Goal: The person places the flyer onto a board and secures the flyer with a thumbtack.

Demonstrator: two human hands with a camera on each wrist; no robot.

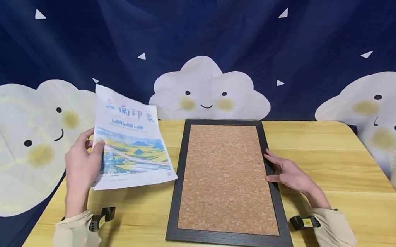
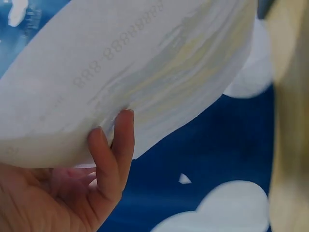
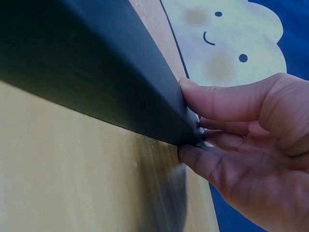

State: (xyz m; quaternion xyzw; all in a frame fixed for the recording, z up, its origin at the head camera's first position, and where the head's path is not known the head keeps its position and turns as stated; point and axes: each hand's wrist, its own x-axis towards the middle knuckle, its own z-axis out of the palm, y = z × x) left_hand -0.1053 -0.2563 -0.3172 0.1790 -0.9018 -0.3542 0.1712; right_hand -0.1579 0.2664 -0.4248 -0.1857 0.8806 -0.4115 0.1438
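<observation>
In the head view my left hand [image 1: 82, 165] pinches the left edge of a printed poster [image 1: 130, 161] with Chinese lettering and a blue-yellow landscape. The poster is raised over the table's left side, and its right corner comes close to the frame. From the left wrist view, several fingers [image 2: 124, 135] lie against the back of the sheet [image 2: 58, 116]. A black-framed cork board [image 1: 228, 180] lies upright in front of me on the table. My right hand [image 1: 291, 175] grips its right edge, thumb and fingers on the black frame [image 3: 120, 82] in the right wrist view.
Under the board is a light wooden table [image 1: 334, 161]. A dark blue curtain [image 1: 205, 27] with white smiling clouds hangs behind it. Each wrist wears a small black camera [image 1: 303, 222] over a beige sleeve [image 1: 337, 235].
</observation>
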